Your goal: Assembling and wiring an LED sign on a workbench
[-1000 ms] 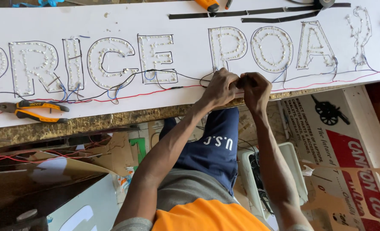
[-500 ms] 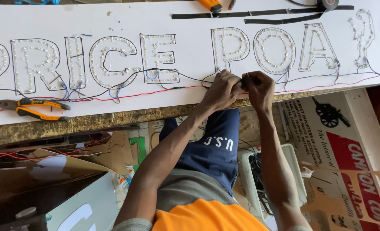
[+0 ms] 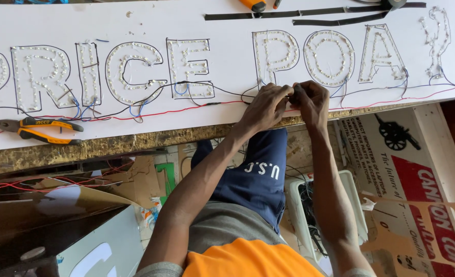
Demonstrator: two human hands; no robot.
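Observation:
A long white sign board (image 3: 227, 23) lies across a rough wooden bench, with large letter outlines filled with rows of small white lamps. Black, red and blue wires (image 3: 186, 105) run along its near edge. My left hand (image 3: 266, 105) and my right hand (image 3: 309, 102) meet at that edge below one letter, fingers pinched together on the wires where they join. What sits between the fingertips is hidden by the fingers.
Yellow-handled pliers (image 3: 35, 129) lie on the board at the left. Strips of black tape (image 3: 309, 14) and an orange tool handle (image 3: 253, 5) rest along the far edge. Below the bench are cardboard boxes (image 3: 417, 174), a white crate (image 3: 301, 215) and my knees.
Both hands have stayed at the same wire joint, with only small shifts of the fingers. The board and tools have not moved.

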